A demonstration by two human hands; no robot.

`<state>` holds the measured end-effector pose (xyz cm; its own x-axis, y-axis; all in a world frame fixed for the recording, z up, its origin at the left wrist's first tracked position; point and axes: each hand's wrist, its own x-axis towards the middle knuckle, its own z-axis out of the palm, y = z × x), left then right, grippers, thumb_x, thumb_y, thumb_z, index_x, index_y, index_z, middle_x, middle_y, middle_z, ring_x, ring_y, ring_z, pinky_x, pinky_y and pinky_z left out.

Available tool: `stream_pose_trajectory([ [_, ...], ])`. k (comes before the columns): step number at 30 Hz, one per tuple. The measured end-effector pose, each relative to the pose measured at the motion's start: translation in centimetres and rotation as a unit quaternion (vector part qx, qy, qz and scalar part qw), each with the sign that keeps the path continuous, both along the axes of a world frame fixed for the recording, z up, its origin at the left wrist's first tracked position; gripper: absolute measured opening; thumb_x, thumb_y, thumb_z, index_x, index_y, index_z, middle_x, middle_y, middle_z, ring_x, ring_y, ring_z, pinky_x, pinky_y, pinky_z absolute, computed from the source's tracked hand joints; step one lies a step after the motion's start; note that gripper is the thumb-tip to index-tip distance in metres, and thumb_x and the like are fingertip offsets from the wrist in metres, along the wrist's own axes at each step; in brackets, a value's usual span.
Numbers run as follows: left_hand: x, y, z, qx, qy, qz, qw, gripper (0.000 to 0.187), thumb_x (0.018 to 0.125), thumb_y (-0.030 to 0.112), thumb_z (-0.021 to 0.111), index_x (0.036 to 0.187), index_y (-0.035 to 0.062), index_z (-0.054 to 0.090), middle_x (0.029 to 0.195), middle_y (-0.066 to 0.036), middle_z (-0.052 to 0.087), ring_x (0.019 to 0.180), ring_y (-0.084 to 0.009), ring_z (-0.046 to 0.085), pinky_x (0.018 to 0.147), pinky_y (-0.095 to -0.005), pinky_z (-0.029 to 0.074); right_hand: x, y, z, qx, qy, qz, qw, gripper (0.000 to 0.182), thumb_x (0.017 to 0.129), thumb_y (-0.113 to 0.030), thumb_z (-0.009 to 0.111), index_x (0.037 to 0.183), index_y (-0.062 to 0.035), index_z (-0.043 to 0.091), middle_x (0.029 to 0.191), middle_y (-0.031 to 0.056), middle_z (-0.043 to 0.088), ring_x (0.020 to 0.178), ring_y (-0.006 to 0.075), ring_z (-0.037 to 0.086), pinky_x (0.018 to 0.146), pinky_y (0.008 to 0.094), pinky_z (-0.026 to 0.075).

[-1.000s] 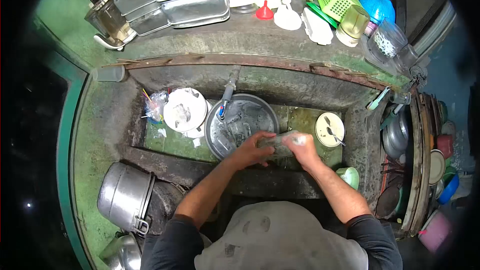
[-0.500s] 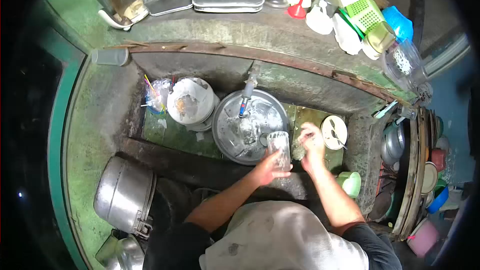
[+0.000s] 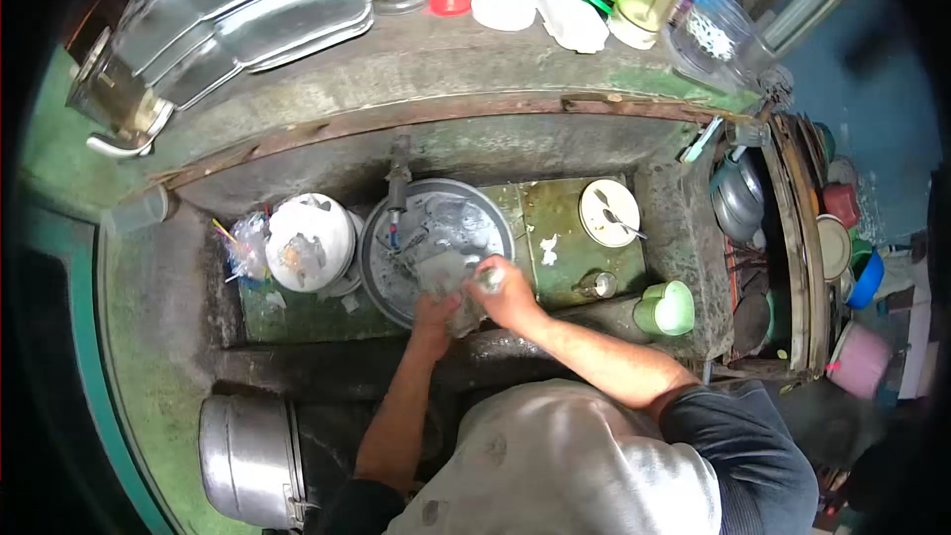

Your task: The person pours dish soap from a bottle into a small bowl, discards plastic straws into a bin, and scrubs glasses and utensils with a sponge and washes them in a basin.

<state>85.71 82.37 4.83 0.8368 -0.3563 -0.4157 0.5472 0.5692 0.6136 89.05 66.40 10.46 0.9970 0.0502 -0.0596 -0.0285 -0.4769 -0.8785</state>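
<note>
My left hand [image 3: 434, 325] is wrapped around a clear tumbler [image 3: 443, 272], blurred by motion, at the front edge of a large round metal basin [image 3: 508, 238]. Close against it on the right, my right hand [image 3: 510, 299] has its fingers curled around something pale and shiny that I cannot make out. Water and pale wet pieces lie in the basin, under a tap [image 3: 396, 200] with a blue and red tip.
Left of the basin stands a white bucket [image 3: 342, 258] beside a plastic bag [image 3: 248, 246]. To the right are a plate [image 3: 592, 223] with spoons, a small glass [image 3: 598, 284], white scraps [image 3: 548, 250] and a green cup [image 3: 674, 309]. Metal containers [image 3: 292, 20] line the ledge.
The view has shifted right. My hands have come together over the basin's front edge, the right one moving left to the tumbler. The small glass and white scraps now show, no longer behind my right hand.
</note>
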Motion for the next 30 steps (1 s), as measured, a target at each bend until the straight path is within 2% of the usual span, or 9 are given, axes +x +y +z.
stream_pose_trajectory([
  [2,-0.2,-0.1,-1.9,0.280,-0.024,0.091,0.955,0.051,0.091,0.033,0.064,0.132,0.0080,0.045,0.124,-0.011,0.054,0.113,-0.0283,0.056,0.092,-0.0516,0.048,0.2,-0.9,0.7,0.020,-0.004,0.128,0.992,0.026,0.081,-0.020,0.075,0.096,-0.0045,0.062,0.100,0.0132,0.067,0.098,0.0262,0.065,0.085,0.0386,0.050],
  [5,-0.3,-0.5,-2.7,0.005,0.063,0.151,0.986,0.050,0.095,0.034,0.062,0.136,0.0109,0.044,0.131,-0.010,0.049,0.119,-0.0252,0.052,0.096,-0.0428,0.047,2.6,-1.6,1.1,0.124,0.014,0.105,0.987,0.025,0.083,-0.023,0.073,0.098,-0.0037,0.066,0.101,0.0141,0.069,0.098,0.0262,0.066,0.086,0.0369,0.050],
  [7,-0.2,-3.1,-1.4,-0.020,0.095,0.156,0.983,0.049,0.096,0.034,0.060,0.136,0.0115,0.045,0.127,-0.010,0.051,0.117,-0.0246,0.053,0.094,-0.0423,0.048,3.5,-1.0,-1.7,0.162,0.005,-0.049,0.986,0.031,0.085,-0.028,0.071,0.104,-0.0043,0.070,0.098,0.0146,0.071,0.093,0.0256,0.068,0.084,0.0362,0.051],
  [12,2.9,-6.0,-3.6,0.055,0.062,0.222,0.971,0.041,0.096,0.029,0.057,0.130,0.0104,0.045,0.117,-0.008,0.057,0.109,-0.0256,0.057,0.090,-0.0467,0.050,3.0,-4.3,-7.9,0.123,0.226,0.011,0.966,0.036,0.086,-0.033,0.070,0.108,-0.0049,0.070,0.093,0.0157,0.071,0.091,0.0277,0.069,0.080,0.0401,0.052],
  [16,6.2,-2.9,-8.0,0.263,0.227,0.257,0.902,0.033,0.092,0.029,0.061,0.124,0.0224,0.055,0.127,-0.003,0.057,0.105,-0.0237,0.060,0.077,-0.0408,0.053,5.5,-15.1,-12.3,-0.087,0.140,0.092,0.982,0.039,0.080,-0.038,0.071,0.094,-0.0024,0.071,0.079,0.0177,0.069,0.081,0.0361,0.068,0.071,0.0465,0.052],
  [21,7.4,1.9,-18.2,0.571,0.078,0.281,0.767,0.074,0.082,0.013,0.074,0.139,-0.0084,0.032,0.127,-0.021,0.054,0.117,-0.0265,0.053,0.101,-0.0361,0.042,13.0,-36.0,-17.3,-0.424,0.236,0.062,0.872,0.029,0.078,-0.018,0.067,0.101,-0.0001,0.067,0.105,0.0237,0.066,0.096,0.0367,0.066,0.081,0.0490,0.053],
  [26,7.9,4.6,-23.3,0.684,-0.008,0.225,0.694,0.074,0.084,0.022,0.072,0.138,-0.0083,0.032,0.131,-0.020,0.050,0.119,-0.0286,0.052,0.101,-0.0363,0.042,14.6,-44.2,-25.2,-0.524,0.294,0.032,0.799,0.021,0.089,-0.011,0.058,0.105,-0.0015,0.066,0.105,0.0195,0.067,0.094,0.0343,0.067,0.078,0.0466,0.055],
  [29,8.3,4.8,-23.3,0.553,-0.039,0.285,0.782,0.081,0.082,0.031,0.074,0.138,-0.0085,0.031,0.132,-0.021,0.050,0.120,-0.0316,0.051,0.101,-0.0368,0.042,15.1,-44.8,-25.7,-0.547,0.276,0.141,0.778,0.025,0.093,-0.010,0.051,0.113,-0.0019,0.064,0.108,0.0202,0.066,0.093,0.0321,0.067,0.075,0.0423,0.057],
  [30,8.8,4.3,-22.8,0.633,0.038,0.259,0.728,0.086,0.080,0.038,0.074,0.140,-0.0059,0.030,0.133,-0.022,0.049,0.120,-0.0328,0.052,0.102,-0.0397,0.042,15.5,-44.7,-25.8,-0.544,0.279,0.143,0.778,0.025,0.093,-0.010,0.051,0.113,-0.0019,0.064,0.108,0.0202,0.066,0.093,0.0321,0.067,0.075,0.0423,0.057],
])
